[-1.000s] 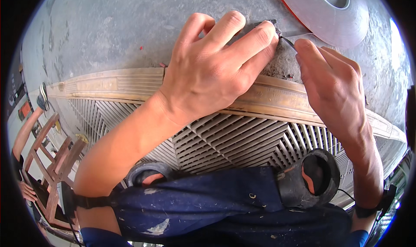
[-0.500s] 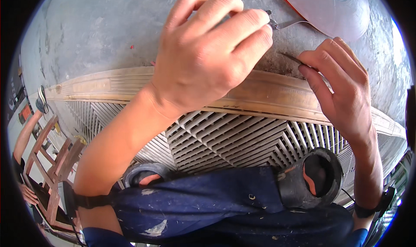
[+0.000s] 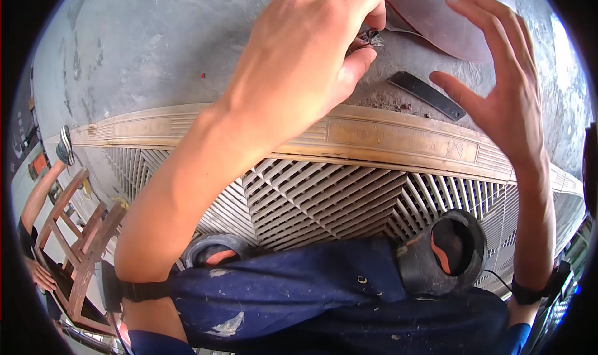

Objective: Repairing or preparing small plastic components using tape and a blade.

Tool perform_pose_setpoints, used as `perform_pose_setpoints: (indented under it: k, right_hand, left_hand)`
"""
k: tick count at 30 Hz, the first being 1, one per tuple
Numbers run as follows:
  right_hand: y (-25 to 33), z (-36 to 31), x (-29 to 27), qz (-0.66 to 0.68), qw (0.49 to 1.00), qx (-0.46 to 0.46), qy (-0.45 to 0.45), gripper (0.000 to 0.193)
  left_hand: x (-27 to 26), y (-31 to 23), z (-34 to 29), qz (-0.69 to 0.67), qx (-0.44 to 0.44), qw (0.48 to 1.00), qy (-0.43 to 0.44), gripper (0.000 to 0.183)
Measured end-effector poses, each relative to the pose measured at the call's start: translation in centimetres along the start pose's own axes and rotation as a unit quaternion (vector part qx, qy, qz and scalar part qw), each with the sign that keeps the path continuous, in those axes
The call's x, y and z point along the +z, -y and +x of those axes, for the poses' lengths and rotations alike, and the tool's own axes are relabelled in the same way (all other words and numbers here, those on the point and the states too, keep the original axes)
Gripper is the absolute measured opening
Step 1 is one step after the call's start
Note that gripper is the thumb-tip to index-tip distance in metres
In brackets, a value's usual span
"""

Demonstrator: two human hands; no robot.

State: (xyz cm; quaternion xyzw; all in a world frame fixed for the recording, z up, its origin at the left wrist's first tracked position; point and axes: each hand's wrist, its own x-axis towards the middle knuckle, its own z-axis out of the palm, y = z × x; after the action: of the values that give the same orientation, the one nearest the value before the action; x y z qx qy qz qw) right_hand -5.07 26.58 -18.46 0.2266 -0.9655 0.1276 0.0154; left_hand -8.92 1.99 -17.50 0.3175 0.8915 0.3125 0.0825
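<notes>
My left hand (image 3: pixel 305 49) pinches a small shiny metal piece (image 3: pixel 372 39) between thumb and fingers, over the grey worktop near its far side. What exactly the piece is I cannot make out. A thin band runs from beside it to a large flat roll (image 3: pixel 458 34), grey with a red edge, at the far right. My right hand (image 3: pixel 507 93) is open, fingers spread, above the worktop and holding nothing. Just left of its thumb a dark, flat, narrow strip (image 3: pixel 427 95) lies slantwise on the surface. Dark crumbs are scattered beside the strip.
A carved wooden edge (image 3: pixel 398 137) borders the grey worktop (image 3: pixel 168 43), with a slatted lattice (image 3: pixel 324 196) below it. Two dark shoes (image 3: pixel 458 249) are close to me. At the left are a wooden frame (image 3: pixel 78 255) and another person's arm (image 3: pixel 42 193).
My right hand has let go of the dark strip, opened and risen slightly; the strip now lies on the worktop. My left hand has turned and shifted a little, still pinching the metal piece.
</notes>
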Motion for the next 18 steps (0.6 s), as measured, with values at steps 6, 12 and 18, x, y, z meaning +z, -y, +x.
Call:
perform_pose_setpoints:
  k: [6, 12, 18]
  right_hand:
    - [-3.6, -0.4, 0.9, -0.043, 0.999, -0.003, 0.012, 0.078]
    - [-4.8, 1.1, -0.5, -0.05, 0.993, -0.105, -0.013, 0.076]
    - [-1.9, -0.2, -8.6, 0.203, 0.976, 0.077, 0.017, 0.068]
  left_hand:
    - [-1.4, 0.3, 0.4, -0.114, -0.1, 0.988, 0.026, 0.023]
    - [-4.6, 0.3, -1.1, -0.136, -0.127, 0.979, 0.082, 0.02]
    - [-10.4, -6.3, -4.8, -0.197, -0.167, 0.961, 0.103, 0.012]
